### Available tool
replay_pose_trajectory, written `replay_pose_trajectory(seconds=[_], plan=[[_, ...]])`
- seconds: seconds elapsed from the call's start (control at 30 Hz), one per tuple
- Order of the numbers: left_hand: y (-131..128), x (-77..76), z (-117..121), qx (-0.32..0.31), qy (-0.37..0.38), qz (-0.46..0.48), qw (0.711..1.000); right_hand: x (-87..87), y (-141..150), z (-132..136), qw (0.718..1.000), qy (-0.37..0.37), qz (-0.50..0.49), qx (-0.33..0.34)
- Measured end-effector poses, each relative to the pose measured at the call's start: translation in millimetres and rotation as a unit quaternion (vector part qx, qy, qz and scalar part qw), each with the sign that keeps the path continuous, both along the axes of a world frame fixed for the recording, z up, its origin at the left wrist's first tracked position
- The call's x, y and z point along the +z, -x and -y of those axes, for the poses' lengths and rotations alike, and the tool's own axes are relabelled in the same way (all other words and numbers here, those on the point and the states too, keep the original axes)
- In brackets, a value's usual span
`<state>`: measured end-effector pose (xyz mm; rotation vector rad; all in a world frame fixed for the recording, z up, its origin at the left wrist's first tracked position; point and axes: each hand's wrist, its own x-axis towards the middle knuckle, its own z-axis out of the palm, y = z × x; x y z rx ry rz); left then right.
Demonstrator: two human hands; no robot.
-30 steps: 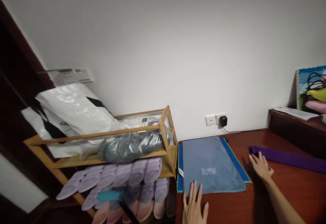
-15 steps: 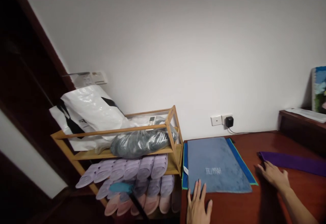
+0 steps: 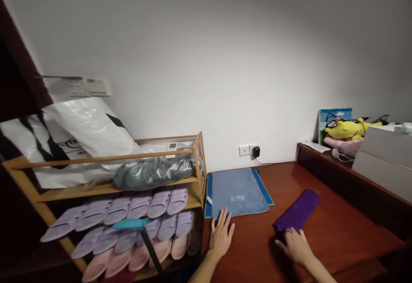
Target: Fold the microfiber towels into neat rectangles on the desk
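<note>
Resting at the lower centre of the frame, the left hand (image 3: pixel 221 233) lies palm down, fingers extended and slightly spread, fingertips at the near edge of the blue-grey plush rectangular towel (image 3: pixel 240 188); nothing held in it. Towel lies flat, pale lettering near its near edge, over a bright blue cloth with green edging (image 3: pixel 266 192), which shows at both sides. Both lie on the reddish-brown wooden tabletop (image 3: pixel 251 240).

Right hand (image 3: pixel 296 245), lower right of centre: fingers partly bent over the near end of the long purple folded cloth (image 3: pixel 299 211), in contact with it; thumb side not clear, so cannot tell whether the cloth is pinched or only pressed. Purple cloth lies obliquely on the tabletop, its far end pointing to the upper right, well apart from the towel.

Surroundings: light-brown wooden rack (image 3: pixel 96 160) at lower left, bearing a large white plastic bag (image 3: pixel 86 124) and a dark bundle in clear plastic (image 3: pixel 154 173), with lilac slippers (image 3: pixel 138 205) below. Black plug (image 3: pixel 256 151) in the wall behind the tabletop. Yellow plush toy (image 3: pixel 347 129) at right, on the dark raised ledge (image 3: pixel 341 171).
</note>
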<state>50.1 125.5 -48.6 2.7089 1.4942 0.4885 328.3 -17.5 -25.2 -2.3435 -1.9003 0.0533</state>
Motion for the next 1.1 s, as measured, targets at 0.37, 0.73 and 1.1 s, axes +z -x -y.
replay_pose_trajectory(seconds=[0.37, 0.73, 1.1], plan=[[12, 15.0, 63, -0.072, 0.063, 0.083, 0.992, -22.8, 7, 0, 0.999, -0.027, 0.029, -0.013], [5, 31.6, 86, -0.114, 0.163, 0.013, 0.98, -10.0, 72, -12, 0.999, -0.011, -0.014, 0.044], [42, 37.5, 57, -0.057, 0.262, 0.022, 0.963, -7.4, 30, 1, 0.998, 0.05, -0.03, 0.035]])
